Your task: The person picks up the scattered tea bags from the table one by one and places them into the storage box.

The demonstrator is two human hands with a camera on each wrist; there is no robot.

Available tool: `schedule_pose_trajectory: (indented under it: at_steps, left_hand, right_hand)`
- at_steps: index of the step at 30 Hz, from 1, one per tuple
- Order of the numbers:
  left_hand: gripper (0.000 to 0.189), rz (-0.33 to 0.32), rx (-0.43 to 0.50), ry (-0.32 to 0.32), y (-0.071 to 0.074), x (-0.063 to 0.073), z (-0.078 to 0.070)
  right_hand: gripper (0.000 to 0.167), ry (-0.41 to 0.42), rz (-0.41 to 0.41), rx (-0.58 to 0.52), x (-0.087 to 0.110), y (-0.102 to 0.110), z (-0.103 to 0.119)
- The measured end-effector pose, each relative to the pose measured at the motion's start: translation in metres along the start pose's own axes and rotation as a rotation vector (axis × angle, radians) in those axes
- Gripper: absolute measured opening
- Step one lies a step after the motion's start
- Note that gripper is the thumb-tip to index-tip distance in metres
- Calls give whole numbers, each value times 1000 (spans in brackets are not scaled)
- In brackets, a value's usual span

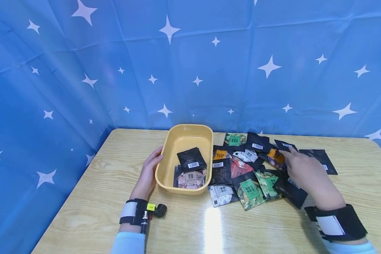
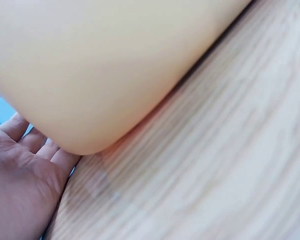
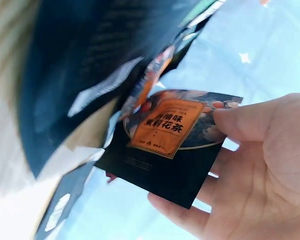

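My left hand (image 1: 150, 171) rests against the outer left wall of a yellow plastic tub (image 1: 206, 132); in the left wrist view its fingers (image 2: 37, 140) touch the wall near the base. Inside the tub lie a black sachet (image 1: 191, 157) with its barcode up and a pink floral sachet (image 1: 190, 179). Over the right end of a sachet pile, my right hand (image 1: 306, 173) pinches a black tea sachet with an orange label (image 3: 165, 130) between thumb and fingers. The right wrist view shows that label facing the palm, raised off the table.
Several sachets spread right of the tub, among them a green-labelled one (image 1: 250, 190), a red one (image 1: 239, 167) and a white one (image 1: 223, 194). A black sachet (image 1: 320, 160) lies at the far right. Behind the wooden table (image 1: 92, 197) hangs a blue star-patterned curtain (image 1: 190, 63).
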State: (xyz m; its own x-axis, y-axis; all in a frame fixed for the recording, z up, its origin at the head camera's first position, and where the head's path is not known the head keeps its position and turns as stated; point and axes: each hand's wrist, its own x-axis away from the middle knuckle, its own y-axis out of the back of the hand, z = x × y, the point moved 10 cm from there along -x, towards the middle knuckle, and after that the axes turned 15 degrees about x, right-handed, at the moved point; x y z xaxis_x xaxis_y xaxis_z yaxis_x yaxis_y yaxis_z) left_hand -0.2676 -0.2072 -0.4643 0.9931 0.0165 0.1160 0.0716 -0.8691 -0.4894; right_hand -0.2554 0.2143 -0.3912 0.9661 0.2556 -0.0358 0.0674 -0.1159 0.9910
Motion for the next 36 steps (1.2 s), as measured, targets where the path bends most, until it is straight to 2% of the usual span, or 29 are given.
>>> schedule_pose_trajectory:
  at_steps: [10, 14, 22, 28, 36]
  left_hand:
    - [52, 7, -9, 4, -2, 0, -2]
    - [52, 4, 7, -3, -2, -1, -4]
    - [52, 12, -6, 2, -1, -1, -1]
    - [53, -4, -22, 9, 1, -1, 1]
    - [53, -4, -15, 19, 2, -2, 2]
  right_hand:
    - [20, -4, -236, 0, 4, 38, 4]
    - [17, -49, -255, -34, 4, 46, 4]
    - [25, -122, -340, -67, -3, 62, 12]
    - [26, -96, -308, -103, -17, 70, 39]
    - [35, -101, -235, -257, -33, 77, 75]
